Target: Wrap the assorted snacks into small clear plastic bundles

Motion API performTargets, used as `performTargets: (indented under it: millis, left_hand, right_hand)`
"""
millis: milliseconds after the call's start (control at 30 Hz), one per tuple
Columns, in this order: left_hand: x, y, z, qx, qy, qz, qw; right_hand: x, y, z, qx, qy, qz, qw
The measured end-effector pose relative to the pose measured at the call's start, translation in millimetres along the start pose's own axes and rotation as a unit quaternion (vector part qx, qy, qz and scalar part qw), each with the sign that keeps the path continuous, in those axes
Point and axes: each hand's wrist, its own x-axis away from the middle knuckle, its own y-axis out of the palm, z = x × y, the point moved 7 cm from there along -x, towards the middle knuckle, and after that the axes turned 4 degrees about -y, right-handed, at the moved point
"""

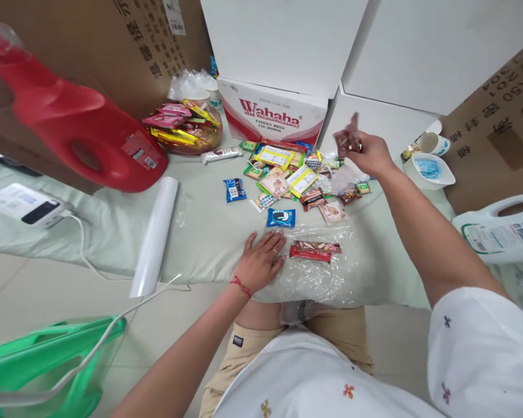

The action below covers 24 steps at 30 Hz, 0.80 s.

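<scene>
Right-hand grip [370, 153] pinches a brown wrapped snack [344, 141] near the snack pile [275, 183] and a box [279, 110] reading "Wahaha® PURIFIED WATER FOR DRINKING"; left-hand grip [260, 262] rests palm-down, loosely spread, on the worktop [209, 232] beside two wrapped bars [309, 254] on clear plastic [322, 283]
</scene>
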Motion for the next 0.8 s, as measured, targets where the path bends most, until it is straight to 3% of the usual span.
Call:
performTargets:
  millis: [67,167,267,367,533,633,800]
  left_hand:
    - [0,0,1,0.001,0.002,0.0,1.0]
    - [1,1,0,0.001,0.0,0.002,1.0]
    - [0,0,0,-0.001,-0.003,0.006,1.0]
    - [0,0,1,-0.004,0.0,0.005,1.0]
    - [0,0,1,-0.006,0.0,0.007,1.0]
    - [0,1,1,-0.004,-0.003,0.007,1.0]
    - [0,2,1,-0.006,-0.002,0.008,1.0]
  right_hand:
    - [31,-5,-15,-0.108,0.005,-0.025,0.994]
    - [84,6,-49,-0.171,-0.028,-0.17,0.97]
    - [131,21,-86,-0.125,-0.092,-0.305,0.94]
    - [163,40,-116,-0.01,-0.137,-0.385,0.913]
    - [185,72,-152,0.061,-0.193,-0.414,0.887]
    - [184,75,-146,0.061,-0.166,-0.382,0.907]
    - [189,56,-119,0.034,-0.081,-0.322,0.943]
